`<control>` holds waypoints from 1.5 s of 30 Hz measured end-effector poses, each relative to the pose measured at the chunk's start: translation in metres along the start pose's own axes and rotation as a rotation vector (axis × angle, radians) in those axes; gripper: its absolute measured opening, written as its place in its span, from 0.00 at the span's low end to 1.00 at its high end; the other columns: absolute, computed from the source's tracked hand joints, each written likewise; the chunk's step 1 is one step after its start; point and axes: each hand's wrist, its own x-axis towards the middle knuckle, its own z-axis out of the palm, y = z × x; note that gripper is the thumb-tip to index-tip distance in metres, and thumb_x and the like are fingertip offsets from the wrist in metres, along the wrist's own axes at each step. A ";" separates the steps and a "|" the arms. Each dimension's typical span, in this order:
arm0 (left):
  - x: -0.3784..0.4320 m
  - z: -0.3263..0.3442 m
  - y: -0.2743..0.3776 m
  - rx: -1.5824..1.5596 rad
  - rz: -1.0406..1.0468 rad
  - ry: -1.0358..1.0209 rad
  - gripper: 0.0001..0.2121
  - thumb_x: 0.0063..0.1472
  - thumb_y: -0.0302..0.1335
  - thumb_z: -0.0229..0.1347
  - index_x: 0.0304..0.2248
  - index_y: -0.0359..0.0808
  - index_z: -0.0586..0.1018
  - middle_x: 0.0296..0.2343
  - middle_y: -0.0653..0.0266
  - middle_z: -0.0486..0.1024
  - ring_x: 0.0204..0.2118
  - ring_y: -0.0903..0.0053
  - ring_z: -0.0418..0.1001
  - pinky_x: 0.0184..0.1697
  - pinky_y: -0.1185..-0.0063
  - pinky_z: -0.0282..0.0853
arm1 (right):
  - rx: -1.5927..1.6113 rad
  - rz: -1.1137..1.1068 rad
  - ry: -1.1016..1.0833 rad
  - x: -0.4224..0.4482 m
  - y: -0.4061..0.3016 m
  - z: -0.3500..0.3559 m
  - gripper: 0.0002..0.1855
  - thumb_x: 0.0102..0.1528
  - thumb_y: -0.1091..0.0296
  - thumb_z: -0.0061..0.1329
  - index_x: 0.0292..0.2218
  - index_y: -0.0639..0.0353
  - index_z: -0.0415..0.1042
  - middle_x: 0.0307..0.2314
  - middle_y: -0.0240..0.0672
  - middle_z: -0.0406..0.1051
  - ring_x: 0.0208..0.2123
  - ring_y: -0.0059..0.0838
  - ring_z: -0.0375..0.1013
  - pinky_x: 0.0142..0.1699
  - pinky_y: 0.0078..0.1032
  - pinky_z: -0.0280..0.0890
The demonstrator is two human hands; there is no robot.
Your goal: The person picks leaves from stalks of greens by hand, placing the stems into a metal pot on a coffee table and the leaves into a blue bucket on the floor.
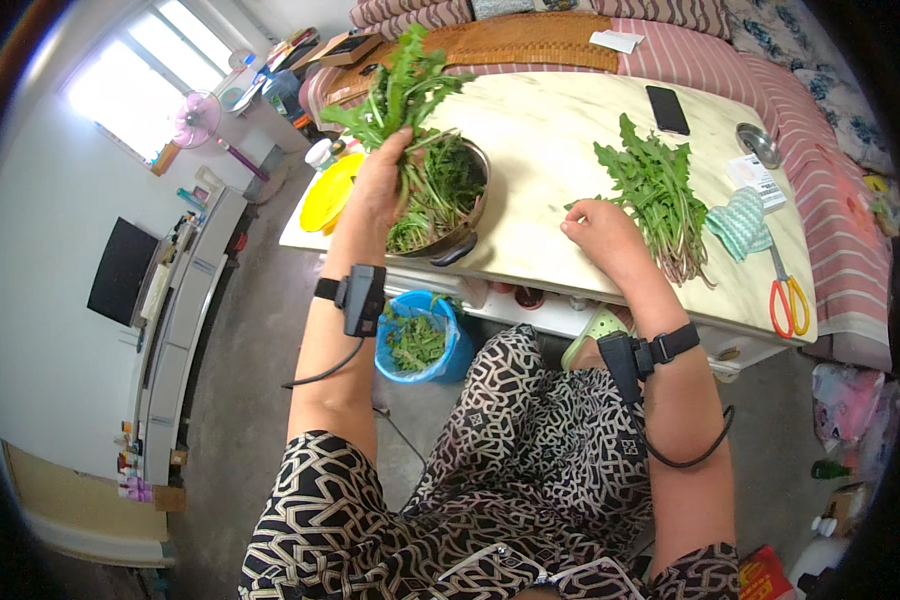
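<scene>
My left hand (381,176) grips a bunch of jagged-leaved greens (405,90), which look like dandelion, and holds it up over a metal pan (486,169). More leafy greens (450,184) fill the pan, whose dark handle (455,250) points towards me. Over the marble-patterned tabletop (536,150), my right hand (606,234) has its fingers pinched together. A bit of green leaf (570,205) shows at its fingertips; the rest of that leaf is mostly hidden behind the hand. Just right of this hand lies a pile of similar greens (656,191), stems towards me.
A yellow plastic basin (330,195) and a white jar (319,154) stand left of the pan. On the right are scissors (787,304), a green-striped cloth (741,223), a metal bowl (757,144) and a phone (667,109). Below the table edge, a blue bucket (461,352) contains leaves.
</scene>
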 end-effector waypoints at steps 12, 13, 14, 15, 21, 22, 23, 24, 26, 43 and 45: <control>-0.020 0.104 -0.094 -0.199 -0.189 -0.246 0.13 0.59 0.36 0.53 0.35 0.34 0.73 0.23 0.67 0.72 0.21 0.83 0.68 0.21 0.84 0.65 | 0.246 0.033 0.270 0.003 0.005 -0.012 0.13 0.51 0.62 0.47 0.36 0.59 0.73 0.26 0.43 0.74 0.30 0.40 0.74 0.37 0.31 0.67; -0.021 0.109 -0.101 -0.211 -0.207 -0.251 0.12 0.59 0.36 0.53 0.35 0.34 0.74 0.23 0.67 0.72 0.22 0.83 0.68 0.22 0.85 0.65 | 0.235 0.037 0.271 0.003 0.007 -0.013 0.13 0.51 0.62 0.47 0.36 0.59 0.73 0.26 0.43 0.74 0.30 0.40 0.74 0.37 0.31 0.67; -0.022 0.114 -0.107 -0.234 -0.216 -0.245 0.12 0.59 0.36 0.53 0.35 0.35 0.74 0.23 0.68 0.72 0.21 0.83 0.68 0.23 0.85 0.65 | 0.273 0.035 0.279 0.004 0.009 -0.013 0.13 0.51 0.63 0.47 0.36 0.60 0.73 0.26 0.43 0.74 0.29 0.39 0.74 0.36 0.30 0.67; -0.022 0.118 -0.113 -0.257 -0.228 -0.238 0.12 0.59 0.36 0.53 0.35 0.35 0.74 0.23 0.68 0.72 0.21 0.83 0.68 0.23 0.85 0.65 | 0.310 0.035 0.287 0.004 0.013 -0.014 0.13 0.50 0.64 0.47 0.37 0.60 0.73 0.25 0.42 0.74 0.28 0.39 0.74 0.36 0.29 0.67; -0.014 0.120 -0.154 -0.309 -0.303 -0.283 0.12 0.60 0.36 0.52 0.36 0.36 0.73 0.24 0.70 0.71 0.24 0.83 0.67 0.24 0.84 0.64 | 0.527 0.093 0.228 0.001 0.008 -0.017 0.13 0.49 0.68 0.52 0.37 0.63 0.71 0.20 0.33 0.73 0.22 0.20 0.70 0.25 0.20 0.63; -0.014 0.121 -0.157 -0.319 -0.310 -0.277 0.12 0.60 0.36 0.52 0.36 0.36 0.73 0.24 0.70 0.71 0.23 0.83 0.67 0.24 0.84 0.63 | 0.520 0.097 0.223 0.001 0.008 -0.016 0.13 0.49 0.68 0.52 0.37 0.63 0.71 0.20 0.33 0.73 0.22 0.20 0.70 0.25 0.20 0.63; -0.014 0.121 -0.160 -0.329 -0.317 -0.270 0.12 0.60 0.37 0.52 0.36 0.36 0.73 0.24 0.69 0.71 0.23 0.83 0.67 0.24 0.83 0.63 | 0.561 0.102 0.184 0.002 0.009 -0.014 0.14 0.50 0.68 0.52 0.39 0.60 0.71 0.21 0.28 0.71 0.21 0.16 0.68 0.21 0.16 0.59; -0.014 0.123 -0.162 -0.337 -0.318 -0.270 0.12 0.60 0.37 0.52 0.36 0.36 0.73 0.24 0.69 0.71 0.23 0.83 0.67 0.24 0.83 0.63 | 0.600 0.104 0.150 0.002 0.009 -0.015 0.14 0.51 0.67 0.52 0.40 0.58 0.70 0.23 0.23 0.69 0.20 0.12 0.65 0.17 0.12 0.55; -0.013 0.124 -0.166 -0.349 -0.319 -0.266 0.11 0.60 0.36 0.52 0.36 0.36 0.73 0.24 0.69 0.71 0.22 0.83 0.67 0.23 0.83 0.64 | 0.618 0.122 0.140 0.001 0.007 -0.017 0.13 0.51 0.67 0.52 0.39 0.57 0.70 0.23 0.23 0.69 0.20 0.12 0.65 0.17 0.12 0.55; -0.014 0.123 -0.180 -0.523 -0.365 -0.332 0.12 0.62 0.34 0.49 0.37 0.33 0.73 0.28 0.63 0.75 0.25 0.80 0.71 0.25 0.82 0.69 | 0.163 -0.011 0.311 0.011 0.027 -0.013 0.09 0.48 0.68 0.53 0.32 0.61 0.74 0.26 0.36 0.72 0.27 0.28 0.68 0.35 0.24 0.64; -0.017 0.123 -0.180 -0.520 -0.377 -0.333 0.12 0.62 0.34 0.49 0.38 0.33 0.73 0.27 0.64 0.74 0.25 0.80 0.71 0.24 0.82 0.68 | 0.261 -0.030 0.391 0.013 0.025 -0.014 0.09 0.48 0.69 0.52 0.33 0.60 0.74 0.28 0.37 0.71 0.30 0.29 0.68 0.37 0.24 0.64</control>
